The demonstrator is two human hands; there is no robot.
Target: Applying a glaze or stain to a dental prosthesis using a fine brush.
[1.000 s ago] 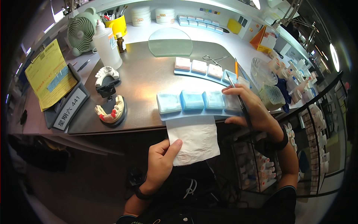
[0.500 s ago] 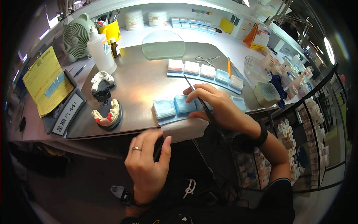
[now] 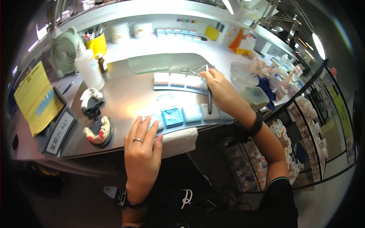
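Observation:
My left hand lies with its fingers stretched out, fingertips on the leftmost box of the near row of small blue boxes. Beside it, one box stands open: its clear lid is tipped back, and bright blue contents show inside. My right hand grips a slim black-handled tool above the row's right part, its pale end up by the fingers; the tool's exact kind is unclear. Behind runs a second row of boxes, partly covered by that hand.
A dental model on an articulator stands left, near a squeeze bottle, a small fan and a tray with a yellow sheet. Scissor-like forceps, a glass plate and a sponge lie farther back. White tissue hangs over the front edge.
One near-row box has gone from lidded to open. My left hand has moved up onto the leftmost box; my right has lifted away with the tool turned. The whole view has shifted.

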